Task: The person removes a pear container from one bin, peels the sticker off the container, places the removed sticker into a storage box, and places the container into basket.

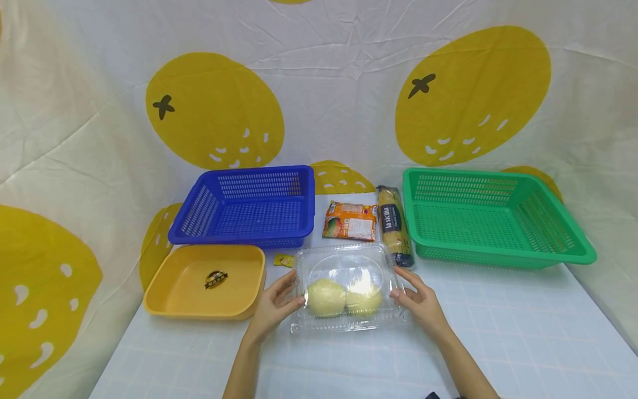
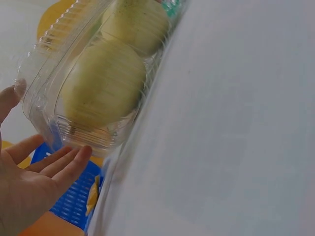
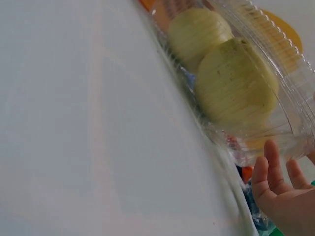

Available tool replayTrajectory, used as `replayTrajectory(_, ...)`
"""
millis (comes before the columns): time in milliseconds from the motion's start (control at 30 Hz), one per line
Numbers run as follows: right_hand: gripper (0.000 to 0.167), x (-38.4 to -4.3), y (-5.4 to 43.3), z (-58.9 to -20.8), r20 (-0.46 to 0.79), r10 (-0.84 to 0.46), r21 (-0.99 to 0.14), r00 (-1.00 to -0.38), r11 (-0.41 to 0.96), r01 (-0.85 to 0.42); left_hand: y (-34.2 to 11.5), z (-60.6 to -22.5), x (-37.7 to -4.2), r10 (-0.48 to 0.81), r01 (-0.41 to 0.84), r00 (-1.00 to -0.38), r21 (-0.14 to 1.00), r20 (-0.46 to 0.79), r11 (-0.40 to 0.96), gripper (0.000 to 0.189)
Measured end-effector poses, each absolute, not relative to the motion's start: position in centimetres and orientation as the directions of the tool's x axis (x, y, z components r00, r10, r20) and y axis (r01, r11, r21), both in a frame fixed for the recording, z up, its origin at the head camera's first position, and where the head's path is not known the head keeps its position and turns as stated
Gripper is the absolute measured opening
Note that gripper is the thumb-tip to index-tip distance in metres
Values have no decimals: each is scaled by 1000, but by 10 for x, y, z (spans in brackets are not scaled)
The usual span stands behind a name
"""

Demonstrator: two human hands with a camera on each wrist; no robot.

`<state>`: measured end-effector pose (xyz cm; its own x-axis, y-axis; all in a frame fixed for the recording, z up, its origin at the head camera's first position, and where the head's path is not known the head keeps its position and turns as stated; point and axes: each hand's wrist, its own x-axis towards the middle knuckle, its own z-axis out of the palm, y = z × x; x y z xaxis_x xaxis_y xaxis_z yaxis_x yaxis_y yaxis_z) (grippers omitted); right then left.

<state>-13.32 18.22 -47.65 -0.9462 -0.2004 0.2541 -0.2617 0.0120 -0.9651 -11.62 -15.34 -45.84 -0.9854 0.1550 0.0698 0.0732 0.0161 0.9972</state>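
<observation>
Between both hands, in the head view, is a clear plastic clamshell box (image 1: pixel 324 326) with its lid down. Inside sit two round, pale yellow-green fruits (image 1: pixel 326 298), side by side; their kind I cannot tell. My left hand (image 1: pixel 276 305) grips the box's left side, thumb at the rim and fingers below in the left wrist view. On the opposite side my right hand (image 1: pixel 422 305) holds it likewise, with fingertips (image 3: pixel 271 150) against the lower wall in the right wrist view. The box looks tilted and partly lifted off the table.
Behind the box lie an orange snack packet (image 1: pixel 350 220), a pasta bag (image 1: pixel 394 224) and a small yellow sachet (image 1: pixel 284 260). A blue basket (image 1: pixel 241 238) and an orange-yellow tray (image 1: pixel 164 277) stand left, a green basket (image 1: pixel 503 257) right. A patterned cloth (image 1: pixel 349 111) hangs behind.
</observation>
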Motion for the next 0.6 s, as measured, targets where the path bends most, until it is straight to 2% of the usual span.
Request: replayTrajectory(600, 53, -133, 182, -476, 238, -201, -969, -950, 19, -247, -153, -462, -114, 145, 66, -987, 997, 62, 24, 67)
